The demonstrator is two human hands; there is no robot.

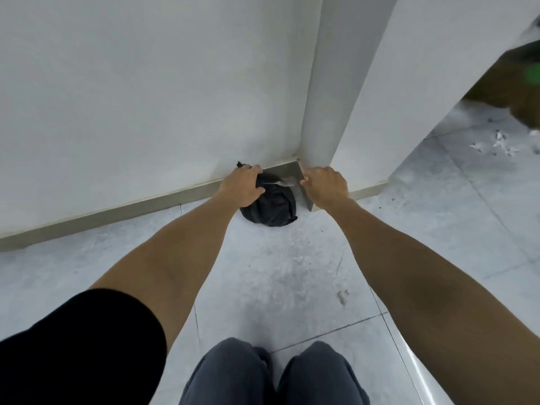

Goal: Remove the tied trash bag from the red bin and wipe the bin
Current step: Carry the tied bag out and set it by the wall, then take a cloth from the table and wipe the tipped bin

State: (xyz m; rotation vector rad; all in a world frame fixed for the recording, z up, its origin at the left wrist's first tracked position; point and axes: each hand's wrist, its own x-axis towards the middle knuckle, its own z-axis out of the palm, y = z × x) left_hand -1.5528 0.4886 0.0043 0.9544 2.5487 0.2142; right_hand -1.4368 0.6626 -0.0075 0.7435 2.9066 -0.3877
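A grey tiled floor [277,273] meets a white wall [146,97] at a corner; the black tied trash bag [271,206] sits there against the skirting. The left hand [242,185] lies on the bag's upper left, fingers curled over its top; the right hand [325,188] hovers just beside its right, fingers bent and holding nothing, so the left is nearer; no red bin shows.

Our left hand [244,185] covers the upper left of the black trash bag [271,207], so we cannot tell how its fingers close. At one o'clock the right hand [325,188] curls its fingertips out of sight. At two o'clock a blurred dark shape [514,83] is cut by the edge.
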